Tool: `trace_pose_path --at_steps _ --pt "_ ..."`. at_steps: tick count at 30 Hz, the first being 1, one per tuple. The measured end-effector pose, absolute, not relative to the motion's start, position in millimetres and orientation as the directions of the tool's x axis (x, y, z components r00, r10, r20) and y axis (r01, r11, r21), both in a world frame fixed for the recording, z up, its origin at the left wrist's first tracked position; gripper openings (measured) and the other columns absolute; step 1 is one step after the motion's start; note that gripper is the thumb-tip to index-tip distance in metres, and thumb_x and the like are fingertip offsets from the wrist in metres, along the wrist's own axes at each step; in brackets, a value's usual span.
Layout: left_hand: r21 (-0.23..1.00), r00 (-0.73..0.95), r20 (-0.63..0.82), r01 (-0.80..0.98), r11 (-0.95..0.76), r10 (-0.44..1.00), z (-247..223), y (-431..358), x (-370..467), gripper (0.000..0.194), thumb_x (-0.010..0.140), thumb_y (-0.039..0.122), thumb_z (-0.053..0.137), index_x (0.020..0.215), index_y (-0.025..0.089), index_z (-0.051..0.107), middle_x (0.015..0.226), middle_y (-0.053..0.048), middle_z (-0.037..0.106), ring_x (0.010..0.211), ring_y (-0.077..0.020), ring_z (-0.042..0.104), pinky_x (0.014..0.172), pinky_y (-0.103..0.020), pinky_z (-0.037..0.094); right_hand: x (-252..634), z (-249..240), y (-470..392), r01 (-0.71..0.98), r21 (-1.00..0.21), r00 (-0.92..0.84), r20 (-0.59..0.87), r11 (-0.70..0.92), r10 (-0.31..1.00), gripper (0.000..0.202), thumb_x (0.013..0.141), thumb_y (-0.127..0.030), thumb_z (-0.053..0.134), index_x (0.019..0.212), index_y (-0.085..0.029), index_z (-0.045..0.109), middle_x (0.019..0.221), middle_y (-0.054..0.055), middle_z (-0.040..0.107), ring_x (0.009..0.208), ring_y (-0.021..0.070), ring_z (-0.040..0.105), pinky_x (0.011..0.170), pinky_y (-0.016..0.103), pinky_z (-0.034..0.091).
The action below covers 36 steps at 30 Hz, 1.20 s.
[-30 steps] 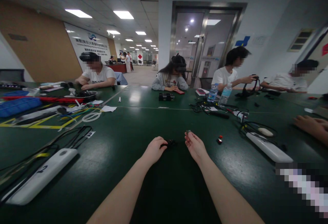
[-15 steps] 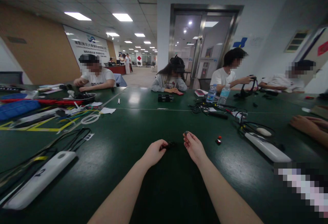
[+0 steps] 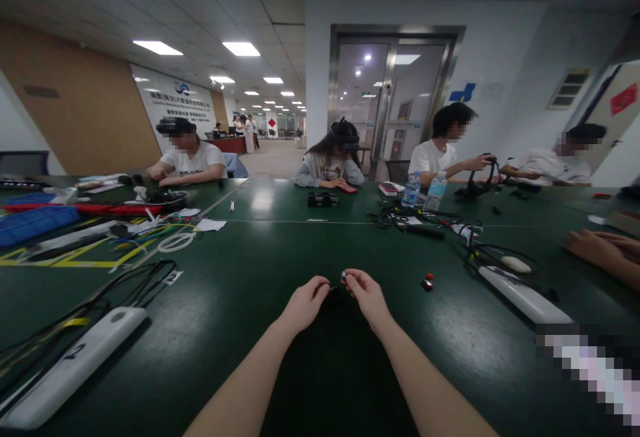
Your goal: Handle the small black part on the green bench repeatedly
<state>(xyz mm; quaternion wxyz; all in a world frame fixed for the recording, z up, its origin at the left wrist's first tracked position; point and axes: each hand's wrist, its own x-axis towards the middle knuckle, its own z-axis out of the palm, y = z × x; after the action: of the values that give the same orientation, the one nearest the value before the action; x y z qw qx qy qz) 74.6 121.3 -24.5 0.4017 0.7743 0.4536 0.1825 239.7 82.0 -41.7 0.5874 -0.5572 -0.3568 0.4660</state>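
My left hand (image 3: 304, 305) is closed in a pinch above the green table (image 3: 210, 357); whatever sits between its fingertips is too small and dark to name. Just under the fingertips lies a small black object (image 3: 334, 295), partly hidden, its kind unclear. Between thumb and fingers, my right hand (image 3: 367, 295) pinches a small grey-white piece (image 3: 343, 276), held close to the left fingertips but apart from them. To the right, a small red and black item (image 3: 428, 282) rests on the table.
White power strips lie at left (image 3: 80, 363) and right (image 3: 525, 297), with black cables around them. Water bottles (image 3: 436, 191) and a black cylindrical object (image 3: 323, 199) stand farther back. A blue tray (image 3: 37, 225) is at far left. Several people sit around; another person's hands (image 3: 603, 253) rest at right.
My right hand has moved left with the small piece, nearer to my left hand. The left fingers have lifted slightly off the black object. The camera view has tilted up a little.
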Motion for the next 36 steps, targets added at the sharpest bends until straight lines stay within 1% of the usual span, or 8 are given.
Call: trace_pose_path --at_steps 4,10,16,19,22,26,30,36 --pt "0.796 0.531 -0.068 0.539 -0.275 0.845 -21.2 117.6 78.5 0.035 0.084 0.046 0.033 0.109 0.027 0.049 0.097 -0.001 0.058 0.086 -0.0158 0.054 0.071 -0.026 0.042 232.8 -33.2 78.5 -0.050 -0.999 0.208 -0.033 -0.023 0.978 0.021 0.070 -0.030 0.061 0.089 -0.024 0.065 0.087 0.002 0.065 0.086 0.0199 0.057 0.077 0.032 0.042" --pt "0.787 0.508 -0.063 0.555 -0.270 0.859 -18.8 114.0 82.6 0.035 0.084 0.048 0.032 0.096 0.024 0.054 0.085 -0.001 0.059 0.077 -0.0154 0.054 0.069 -0.026 0.041 229.4 -27.3 73.8 0.076 -0.997 0.091 0.004 -0.003 0.996 0.015 0.073 -0.030 0.059 0.086 -0.025 0.065 0.087 0.001 0.064 0.086 0.0213 0.058 0.079 0.034 0.042" --pt "0.865 0.533 -0.093 0.462 -0.197 0.841 -25.1 119.7 82.5 0.028 0.083 0.040 0.037 0.094 0.020 0.053 0.089 -0.002 0.058 0.081 -0.0146 0.054 0.070 -0.025 0.042 231.1 -30.8 71.8 0.150 -0.989 0.038 0.013 0.007 0.999 0.026 0.076 -0.033 0.055 0.100 -0.026 0.063 0.099 0.002 0.063 0.096 0.0216 0.054 0.084 0.035 0.040" --pt "0.876 0.547 -0.111 0.447 -0.178 0.830 -29.6 120.7 82.3 0.027 0.084 0.037 0.037 0.095 0.017 0.052 0.086 -0.003 0.059 0.080 -0.0143 0.055 0.071 -0.026 0.042 231.5 -32.9 72.1 0.105 -0.994 0.059 -0.025 -0.032 0.998 0.033 0.074 -0.033 0.058 0.106 -0.024 0.058 0.094 0.002 0.063 0.090 0.0204 0.057 0.080 0.034 0.042" --pt "0.848 0.539 -0.133 0.496 -0.186 0.832 -30.0 118.9 82.3 0.027 0.084 0.038 0.037 0.095 0.018 0.051 0.083 -0.002 0.060 0.078 -0.0145 0.056 0.069 -0.025 0.042 236.4 -35.4 73.5 0.044 -0.999 0.170 -0.015 -0.023 0.985 0.032 0.072 -0.035 0.060 0.101 -0.021 0.060 0.088 0.003 0.064 0.086 0.0201 0.057 0.078 0.033 0.043" --pt "0.785 0.502 -0.164 0.588 -0.196 0.849 -25.2 121.0 74.3 0.027 0.083 0.039 0.037 0.095 0.020 0.052 0.078 -0.002 0.061 0.075 -0.0150 0.057 0.066 -0.026 0.041 249.2 -41.0 74.5 -0.137 -0.989 0.308 -0.096 -0.056 0.946 0.030 0.074 -0.041 0.056 0.097 -0.022 0.060 0.088 0.004 0.063 0.086 0.0197 0.056 0.073 0.031 0.044" --pt "0.756 0.473 -0.216 0.635 -0.161 0.854 -22.5 134.8 43.2 0.031 0.082 0.042 0.035 0.097 0.020 0.051 0.081 -0.003 0.062 0.077 -0.0166 0.058 0.064 -0.025 0.042 257.5 -44.1 73.6 -0.274 -0.957 0.287 -0.172 -0.091 0.942 0.027 0.078 -0.040 0.052 0.098 -0.024 0.059 0.092 0.005 0.061 0.083 0.0184 0.056 0.071 0.032 0.046" --pt "0.658 0.277 -0.195 0.748 -0.085 0.941 -15.1 154.5 -45.8 0.034 0.079 0.045 0.033 0.097 0.020 0.048 0.080 -0.002 0.063 0.073 -0.0190 0.058 0.063 -0.027 0.041 257.4 -42.7 73.4 -0.303 -0.948 0.275 -0.188 -0.101 0.943 0.023 0.079 -0.037 0.051 0.094 -0.023 0.061 0.088 0.004 0.061 0.078 0.0173 0.056 0.069 0.031 0.046"
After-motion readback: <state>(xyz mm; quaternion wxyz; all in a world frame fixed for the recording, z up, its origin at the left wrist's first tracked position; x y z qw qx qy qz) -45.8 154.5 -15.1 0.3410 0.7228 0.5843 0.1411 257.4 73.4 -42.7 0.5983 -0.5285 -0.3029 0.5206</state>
